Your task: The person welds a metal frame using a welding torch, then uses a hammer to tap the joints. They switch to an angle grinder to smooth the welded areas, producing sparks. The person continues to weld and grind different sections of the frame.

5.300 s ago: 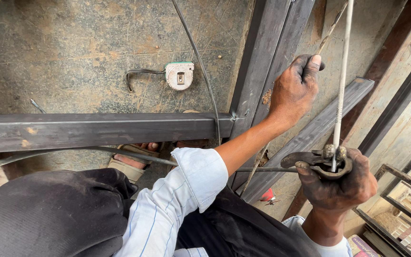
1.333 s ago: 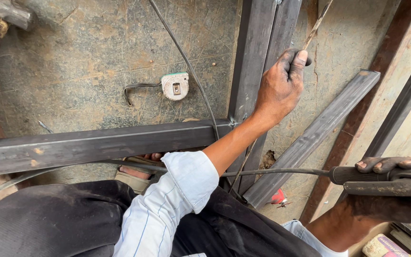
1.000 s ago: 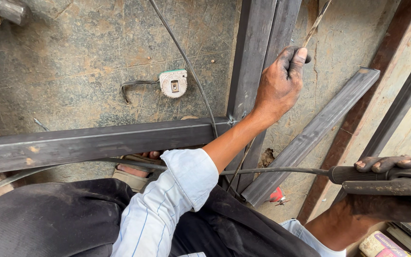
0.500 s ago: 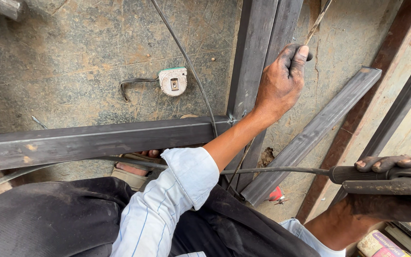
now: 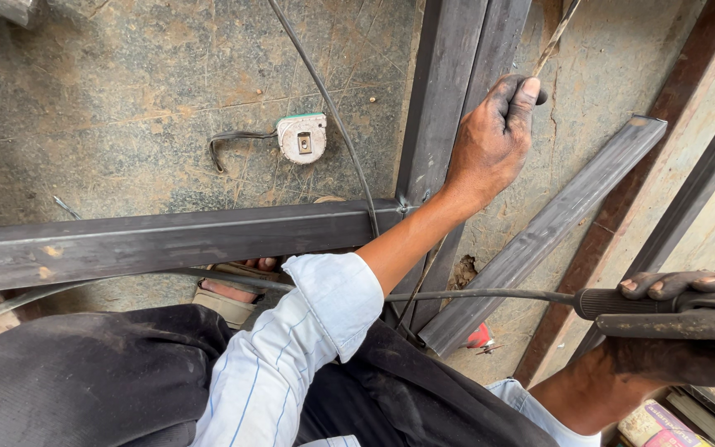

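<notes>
1. Rough concrete floor (image 5: pixel 109 124) fills the background, scratched and dusty.
2. Dark steel tube frame (image 5: pixel 167 240) runs crosswise and meets an upright tube (image 5: pixel 444 99) at a corner joint.
3. Loose steel bar (image 5: pixel 556 223) lies slanted on the floor, right of the upright.
4. Right hand (image 5: pixel 688 331) is wrapped tight around a welding electrode holder (image 5: pixel 664 310), cable trailing leftward.
5. Left hand (image 5: pixel 494 136) is closed on a thin welding rod (image 5: pixel 552 37) beside the upright.
6. Small tape measure (image 5: pixel 301 136) lies on the floor, apart from both hands.
</notes>
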### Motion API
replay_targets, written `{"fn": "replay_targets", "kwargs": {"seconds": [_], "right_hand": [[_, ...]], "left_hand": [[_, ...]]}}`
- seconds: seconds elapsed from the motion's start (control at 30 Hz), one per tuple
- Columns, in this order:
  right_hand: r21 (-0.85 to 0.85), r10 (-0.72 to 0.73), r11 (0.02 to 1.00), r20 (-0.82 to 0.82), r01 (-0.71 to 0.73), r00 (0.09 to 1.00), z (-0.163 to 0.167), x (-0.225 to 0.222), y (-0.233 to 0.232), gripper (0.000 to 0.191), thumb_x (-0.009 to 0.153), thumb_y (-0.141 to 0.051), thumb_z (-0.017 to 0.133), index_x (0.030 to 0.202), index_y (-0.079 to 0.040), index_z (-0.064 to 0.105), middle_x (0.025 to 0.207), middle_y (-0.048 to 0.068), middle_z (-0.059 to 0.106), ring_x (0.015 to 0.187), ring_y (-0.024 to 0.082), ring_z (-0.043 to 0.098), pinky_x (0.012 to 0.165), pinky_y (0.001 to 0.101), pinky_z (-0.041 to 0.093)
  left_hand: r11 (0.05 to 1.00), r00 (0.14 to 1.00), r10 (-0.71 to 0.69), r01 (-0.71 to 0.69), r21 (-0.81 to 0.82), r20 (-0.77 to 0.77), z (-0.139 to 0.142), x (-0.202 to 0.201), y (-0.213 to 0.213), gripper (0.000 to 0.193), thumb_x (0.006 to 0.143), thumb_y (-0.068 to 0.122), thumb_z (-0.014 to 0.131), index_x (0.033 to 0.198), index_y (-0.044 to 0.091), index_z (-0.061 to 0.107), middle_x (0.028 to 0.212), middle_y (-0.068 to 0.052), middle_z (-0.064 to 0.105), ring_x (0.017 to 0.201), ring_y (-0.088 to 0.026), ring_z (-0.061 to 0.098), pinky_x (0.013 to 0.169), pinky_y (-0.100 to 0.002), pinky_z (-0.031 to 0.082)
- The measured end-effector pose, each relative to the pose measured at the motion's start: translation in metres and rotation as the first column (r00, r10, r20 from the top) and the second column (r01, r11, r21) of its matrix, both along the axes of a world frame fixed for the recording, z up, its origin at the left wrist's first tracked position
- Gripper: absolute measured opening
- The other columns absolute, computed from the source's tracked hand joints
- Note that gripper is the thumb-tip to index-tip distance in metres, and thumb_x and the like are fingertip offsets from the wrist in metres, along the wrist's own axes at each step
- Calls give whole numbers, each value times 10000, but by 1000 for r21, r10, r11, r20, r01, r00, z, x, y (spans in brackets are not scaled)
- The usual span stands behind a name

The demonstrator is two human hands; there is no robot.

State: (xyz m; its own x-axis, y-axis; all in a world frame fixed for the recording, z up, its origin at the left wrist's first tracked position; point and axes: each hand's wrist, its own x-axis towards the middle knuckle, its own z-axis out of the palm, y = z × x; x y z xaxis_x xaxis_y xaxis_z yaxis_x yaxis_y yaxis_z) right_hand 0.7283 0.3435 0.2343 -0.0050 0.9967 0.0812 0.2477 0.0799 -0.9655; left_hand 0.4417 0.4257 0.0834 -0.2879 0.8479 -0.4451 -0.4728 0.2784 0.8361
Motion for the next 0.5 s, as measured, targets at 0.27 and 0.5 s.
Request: {"fn": "replay_targets", "kwargs": {"seconds": [0.27, 0.5], "right_hand": [[-64, 166, 984, 33, -164, 986, 12, 5, -2, 571, 1164, -538, 406, 1199, 24, 502, 909, 187, 590, 811, 321, 694, 756, 467, 571], [-133, 330, 938, 66, -319, 942, 29, -9, 5, 618, 1054, -568, 515, 1227, 26, 503, 932, 199, 600, 833, 334, 698, 766, 498, 589]], "left_hand": [[998, 996, 39, -43, 47, 76, -10, 7, -2, 510, 1084, 512, 430, 1047, 68, 678, 681, 13, 522, 617, -93, 528, 588, -311, 498], [999, 983, -4, -6, 52, 186, -16, 12, 0, 532, 1056, 560, 445, 1019, 90, 691, 661, 44, 489, 609, -69, 493, 562, -284, 454]]}}
